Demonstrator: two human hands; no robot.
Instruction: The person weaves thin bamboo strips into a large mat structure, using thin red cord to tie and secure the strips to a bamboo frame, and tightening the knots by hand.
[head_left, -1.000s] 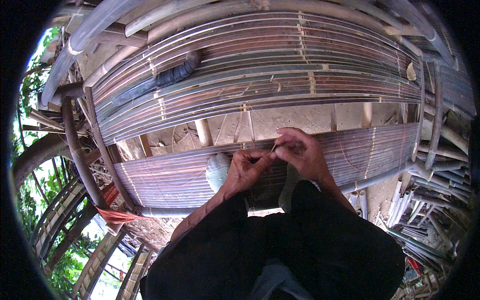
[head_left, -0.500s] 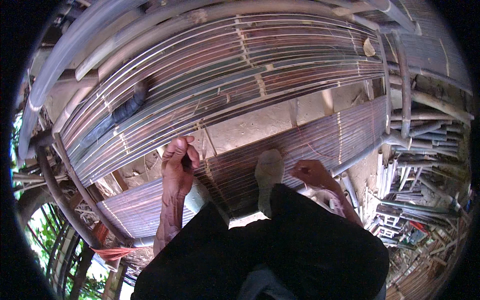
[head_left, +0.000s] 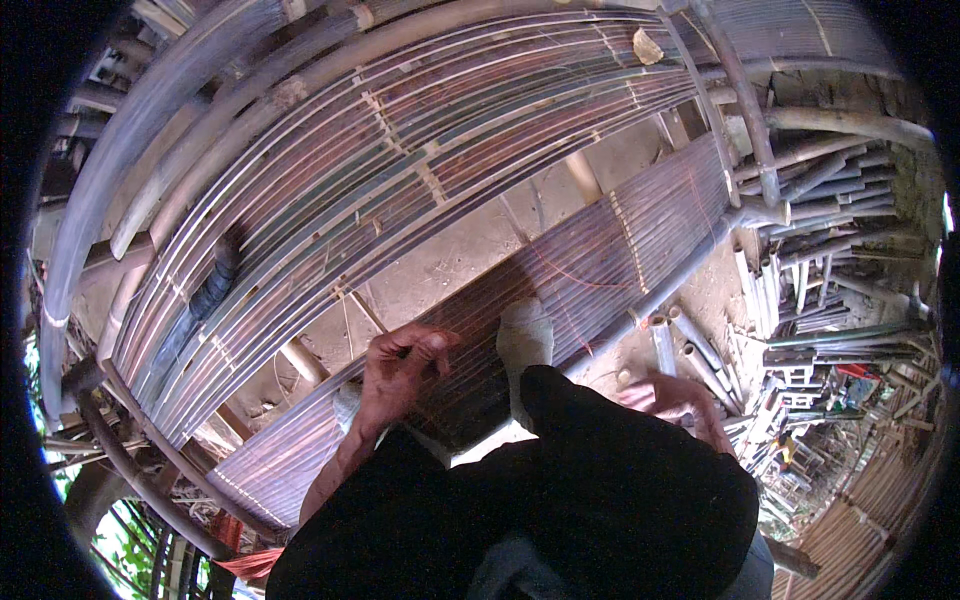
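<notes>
My left hand is closed, thumb and fingertips pinched together, above the near slatted strip of thin dark bamboo slats. What sits in the pinch, if anything, is too small to make out. A thin red strand curves over the slats to the right of my feet; whether it reaches a hand I cannot tell. Off the strip's near edge, beside my right knee, my right hand is held low with its fingers curled in. My light-covered foot rests on the strip between the hands.
Beyond a gap of bare earth lies a wider slatted panel with a dry leaf on it. Thick bamboo poles frame the left side. Cut bamboo pieces are piled at right. Orange-red cloth hangs at lower left.
My left hand has come down and right, nearer my feet. The right hand has moved lower and outward, off the slats. The whole view has turned and shifted.
</notes>
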